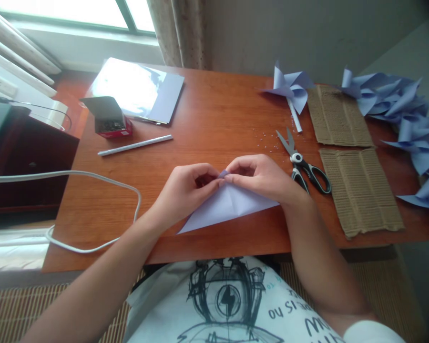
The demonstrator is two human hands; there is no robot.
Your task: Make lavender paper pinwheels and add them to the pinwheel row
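Left hand (186, 188) and right hand (260, 177) pinch the paper (232, 204) between closed fingertips, seemingly folding; the next press calls for aligned edges.

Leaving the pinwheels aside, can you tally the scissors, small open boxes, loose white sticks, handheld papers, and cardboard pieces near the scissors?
Scissors: 1
Small open box: 1
Loose white stick: 1
Paper held by left hand and right hand: 1
Cardboard pieces: 2
Total: 6

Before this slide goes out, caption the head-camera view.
Left hand and right hand pinch the top corner of a folded lavender sheet, scissors and paper pinwheels off to the right.
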